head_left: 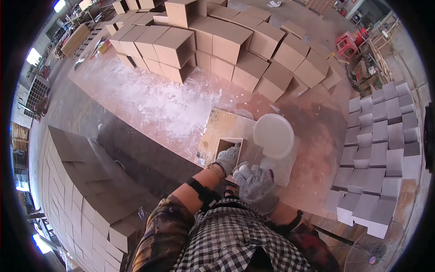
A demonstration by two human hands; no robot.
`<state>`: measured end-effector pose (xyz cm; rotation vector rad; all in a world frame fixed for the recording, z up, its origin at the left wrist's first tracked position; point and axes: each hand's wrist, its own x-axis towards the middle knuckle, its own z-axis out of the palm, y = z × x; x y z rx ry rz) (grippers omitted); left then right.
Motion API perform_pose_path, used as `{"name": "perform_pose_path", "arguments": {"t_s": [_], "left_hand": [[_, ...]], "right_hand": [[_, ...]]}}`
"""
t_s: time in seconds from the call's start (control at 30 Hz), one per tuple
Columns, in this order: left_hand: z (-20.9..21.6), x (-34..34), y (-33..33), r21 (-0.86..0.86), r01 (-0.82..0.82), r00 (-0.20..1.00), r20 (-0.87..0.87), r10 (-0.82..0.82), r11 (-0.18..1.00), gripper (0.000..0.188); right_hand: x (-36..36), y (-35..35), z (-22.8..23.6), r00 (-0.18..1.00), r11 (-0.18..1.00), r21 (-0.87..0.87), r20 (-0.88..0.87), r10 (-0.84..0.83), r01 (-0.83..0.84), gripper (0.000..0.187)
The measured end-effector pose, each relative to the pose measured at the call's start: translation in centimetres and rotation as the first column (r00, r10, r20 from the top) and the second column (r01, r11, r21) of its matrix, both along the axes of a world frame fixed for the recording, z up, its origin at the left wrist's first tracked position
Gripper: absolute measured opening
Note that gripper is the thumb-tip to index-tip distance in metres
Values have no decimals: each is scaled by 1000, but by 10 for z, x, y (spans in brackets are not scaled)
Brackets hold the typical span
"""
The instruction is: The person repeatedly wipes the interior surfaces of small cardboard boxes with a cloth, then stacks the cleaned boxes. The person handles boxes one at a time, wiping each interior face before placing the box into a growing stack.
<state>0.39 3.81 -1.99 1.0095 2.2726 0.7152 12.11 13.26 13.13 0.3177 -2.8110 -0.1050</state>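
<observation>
A small open-ended brown box [233, 140] is in front of me, its opening facing up. My left hand [228, 157], in a grey knitted glove, reaches into that opening and grips the box by its wall; some fingertips are hidden inside. Close by on the right, my right hand [256, 183] wears a matching glove with its fingers curled near the box's lower edge. What it holds, if anything, is hidden. Just beyond that hand stands a round white tub [273, 131] with a pale, whitish inside. Beneath the box lies a worn wooden board [216, 125].
Stacks of open brown boxes [224, 41] stand along the far side. Piled greyish boxes [379, 136] rise at the right, and a long stack [77, 181] fills the left. A floor fan [374, 254] is at lower right, red stools [346, 44] farther back. White residue marks the reddish surface [154, 99].
</observation>
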Motion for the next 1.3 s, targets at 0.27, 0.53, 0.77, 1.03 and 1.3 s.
{"name": "perform_pose_path", "arguments": {"t_s": [0.27, 0.53, 0.77, 1.03, 1.3], "left_hand": [[26, 0, 14, -8, 3, 999, -46, -3, 1000, 46], [6, 0, 5, 201, 56, 994, -108, -34, 978, 56], [-11, 4, 8, 18, -27, 993, -118, 29, 999, 56], [-17, -2, 6, 99, -38, 999, 14, 37, 994, 55], [13, -3, 7, 54, -66, 996, 64, 63, 996, 54]], "right_hand": [[-56, 39, -21, 972, 964, -249, -185, -144, 95, 21], [-32, 20, -3, 974, 977, -197, -225, 31, -77, 18], [-16, 8, 9, 996, 999, 31, -87, 10, -8, 41], [6, 6, 5, 995, 999, -32, 88, 47, -44, 48], [14, -7, 19, 999, 994, 103, -31, 36, -33, 16]]}}
